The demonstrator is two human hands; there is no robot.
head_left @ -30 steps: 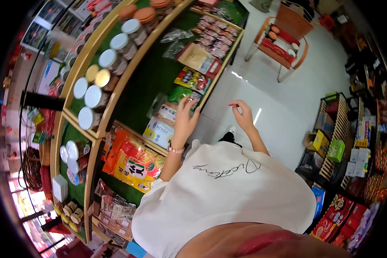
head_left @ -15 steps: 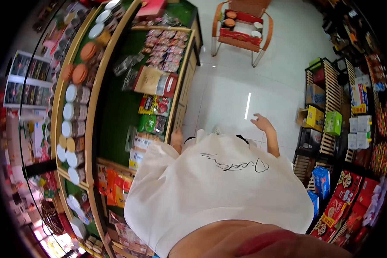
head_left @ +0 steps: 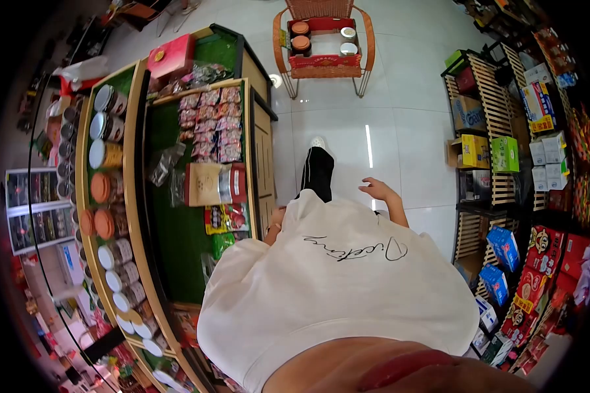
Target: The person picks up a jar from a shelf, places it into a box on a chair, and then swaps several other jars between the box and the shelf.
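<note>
My right hand [head_left: 377, 190] hangs over the tiled floor to the right of my body, its fingers loosely apart and nothing in it. My left hand [head_left: 278, 215] is low by the side of the green-lined display counter [head_left: 261, 144]; the white shirt covers part of it and its fingers are hidden. Ahead stands a wicker armchair [head_left: 367, 39] with a red box [head_left: 325, 62] on its seat. Inside the box, jars with orange lids [head_left: 301, 43] sit on the left and jars with white lids [head_left: 348, 49] on the right.
Along the left, a wooden shelf carries jars [head_left: 105, 154], and the counter holds packaged snacks [head_left: 210, 124] and an open carton [head_left: 200, 185]. Slatted racks [head_left: 503, 131] with boxed goods line the right. My leg [head_left: 318, 173] steps onto the floor between them.
I have moved forward toward the armchair, and the counter has slid back past me. One leg now shows in front of the shirt. My right hand stays free.
</note>
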